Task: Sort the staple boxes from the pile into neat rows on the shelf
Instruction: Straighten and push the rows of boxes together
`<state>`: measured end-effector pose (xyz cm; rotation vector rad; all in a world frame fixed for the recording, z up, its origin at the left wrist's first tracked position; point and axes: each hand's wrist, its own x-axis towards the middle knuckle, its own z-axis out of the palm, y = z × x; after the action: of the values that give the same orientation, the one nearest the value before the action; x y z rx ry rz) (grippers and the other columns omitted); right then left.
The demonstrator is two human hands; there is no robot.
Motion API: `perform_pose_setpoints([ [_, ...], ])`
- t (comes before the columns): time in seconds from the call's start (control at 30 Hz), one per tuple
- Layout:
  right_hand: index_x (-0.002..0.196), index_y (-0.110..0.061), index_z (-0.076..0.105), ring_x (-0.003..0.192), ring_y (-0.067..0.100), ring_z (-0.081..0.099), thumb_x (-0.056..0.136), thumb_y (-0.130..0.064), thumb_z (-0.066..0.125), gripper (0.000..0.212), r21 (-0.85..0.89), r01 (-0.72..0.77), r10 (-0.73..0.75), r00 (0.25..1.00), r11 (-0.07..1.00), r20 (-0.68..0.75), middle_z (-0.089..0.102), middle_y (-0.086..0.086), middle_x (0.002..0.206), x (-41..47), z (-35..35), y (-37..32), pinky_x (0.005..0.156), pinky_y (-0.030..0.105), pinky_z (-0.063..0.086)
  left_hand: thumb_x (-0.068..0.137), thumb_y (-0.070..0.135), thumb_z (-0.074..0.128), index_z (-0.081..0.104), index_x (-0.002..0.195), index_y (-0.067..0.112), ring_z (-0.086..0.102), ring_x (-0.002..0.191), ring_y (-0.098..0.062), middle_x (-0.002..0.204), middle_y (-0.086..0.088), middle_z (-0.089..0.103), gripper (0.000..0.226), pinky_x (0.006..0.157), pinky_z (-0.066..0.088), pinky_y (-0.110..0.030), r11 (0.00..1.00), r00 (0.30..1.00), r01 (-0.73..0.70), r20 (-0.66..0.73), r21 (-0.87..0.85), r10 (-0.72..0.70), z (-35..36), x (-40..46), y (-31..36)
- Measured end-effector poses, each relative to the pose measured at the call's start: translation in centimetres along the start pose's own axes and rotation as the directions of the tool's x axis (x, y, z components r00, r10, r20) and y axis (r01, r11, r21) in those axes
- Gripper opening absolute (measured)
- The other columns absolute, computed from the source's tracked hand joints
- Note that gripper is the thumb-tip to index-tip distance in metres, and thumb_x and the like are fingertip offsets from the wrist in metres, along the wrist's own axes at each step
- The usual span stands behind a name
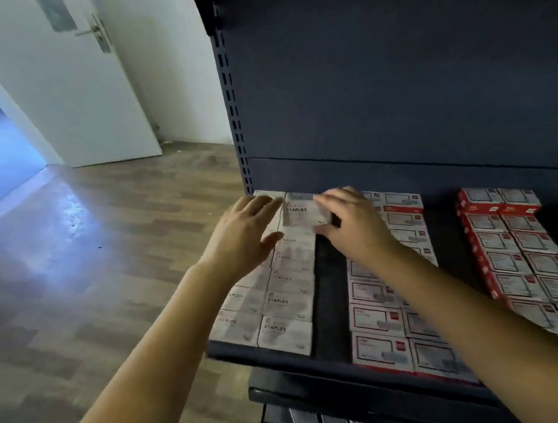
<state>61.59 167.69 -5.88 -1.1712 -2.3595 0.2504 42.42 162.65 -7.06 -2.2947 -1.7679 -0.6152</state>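
Observation:
A white box marked STAPLES sits raised at the back of the white rows on the left of the dark shelf. My right hand holds that box by its right side, fingers over the top and thumb beneath. My left hand hovers flat over the left white row, fingers straight, its tips near the box's left edge. Red-and-white staple boxes lie in rows in the middle, partly under my right forearm. A second red-and-white block lies to the right.
A bare dark strip of shelf runs between the white rows and the red-and-white rows. The shelf's blue back panel rises behind. A lower shelf sits below. Wooden floor and a white door lie to the left.

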Motion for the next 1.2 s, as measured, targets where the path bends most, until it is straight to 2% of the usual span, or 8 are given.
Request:
perform_pose_setpoints([
  [0.1,0.131,-0.004,0.05,0.122,0.022,0.041,0.083,-0.018,0.068,0.052,0.019,0.02,-0.02,1.0,1.0,0.002,0.054,0.007,0.129,1.0,1.9,-2.2,0.098,0.021,0.026,0.066,0.016,0.082,0.06,0.12,-0.001,0.059,0.106,-0.034,0.114,-0.014,0.063,0.06,0.085,0.051,-0.044,0.987,0.987,-0.155,0.032,0.038,0.154,-0.3,1.2,-1.0],
  [0.23,0.132,-0.006,0.05,0.12,0.02,0.041,0.084,-0.017,0.066,0.051,0.026,-0.034,0.035,0.999,0.999,-0.025,0.054,0.005,0.125,2.0,3.2,-3.9,0.097,0.017,0.024,0.084,0.016,0.066,0.048,0.134,0.007,0.046,0.12,-0.026,0.127,-0.007,0.054,0.054,0.098,0.042,-0.037,0.987,0.977,-0.15,0.146,-0.05,0.156,-0.2,2.5,-2.8],
  [0.33,0.124,-0.002,0.056,0.113,0.029,0.044,0.079,-0.015,0.071,0.049,-0.018,-0.082,0.081,0.995,0.996,-0.052,0.053,0.009,0.118,2.8,3.7,-3.8,0.099,0.034,0.037,0.085,0.015,0.066,0.046,0.136,0.014,0.043,0.122,-0.023,0.133,-0.001,0.05,0.055,0.101,0.034,-0.029,0.986,0.97,-0.146,0.184,-0.077,0.158,0.2,4.5,-4.6],
  [0.4,0.127,-0.003,0.053,0.12,0.031,0.038,0.081,-0.017,0.069,0.051,-0.078,-0.135,0.131,0.99,0.988,-0.057,0.046,0.011,0.129,3.5,3.6,-3.6,0.102,0.043,0.036,0.083,0.011,0.067,0.049,0.135,0.012,0.044,0.121,-0.025,0.133,-0.003,0.051,0.055,0.1,0.034,-0.03,0.987,0.974,-0.113,0.182,-0.113,0.132,1.0,6.1,-6.1],
  [0.47,0.132,-0.005,0.048,0.129,0.028,0.029,0.086,-0.017,0.063,0.05,-0.093,-0.19,0.187,0.981,0.977,-0.045,0.037,0.009,0.138,3.9,3.5,-3.4,0.107,0.039,0.029,0.082,0.007,0.067,0.057,0.127,0.009,0.05,0.117,-0.031,0.128,-0.008,0.055,0.046,0.096,0.041,-0.037,0.985,0.979,-0.076,0.174,-0.152,0.103,2.3,7.3,-7.6],
  [0.57,0.134,-0.005,0.046,0.131,0.026,0.027,0.089,-0.015,0.057,0.047,-0.091,-0.234,0.231,0.972,0.968,-0.042,0.036,0.008,0.141,4.1,3.7,-3.0,0.109,0.038,0.026,0.086,0.007,0.062,0.067,0.101,0.006,0.057,0.101,-0.034,0.108,-0.012,0.061,0.016,0.083,0.048,-0.039,0.985,0.979,-0.049,0.188,-0.165,0.08,4.4,8.3,-8.7],
  [0.87,0.135,-0.008,0.047,0.131,0.021,0.028,0.089,-0.012,0.055,0.047,-0.077,-0.237,0.239,0.971,0.968,0.009,0.037,0.005,0.14,3.8,4.5,-2.0,0.107,0.029,0.022,0.093,0.007,0.052,0.066,0.118,0.013,0.041,0.115,-0.03,0.119,-0.007,0.056,0.029,0.089,0.039,-0.034,0.986,0.972,0.101,0.224,-0.13,-0.07,8.0,7.9,-9.1],
  [1.2,0.132,-0.008,0.05,0.129,0.02,0.03,0.088,-0.011,0.057,0.045,-0.052,-0.243,0.244,0.97,0.969,0.011,0.04,0.005,0.138,3.5,4.6,-1.5,0.106,0.027,0.022,0.086,0.003,0.06,0.07,0.107,0.006,0.044,0.111,-0.031,0.116,-0.01,0.059,0.023,0.079,0.028,-0.022,0.924,0.963,0.262,0.142,-0.279,-0.23,8.8,7.3,-8.1],
])
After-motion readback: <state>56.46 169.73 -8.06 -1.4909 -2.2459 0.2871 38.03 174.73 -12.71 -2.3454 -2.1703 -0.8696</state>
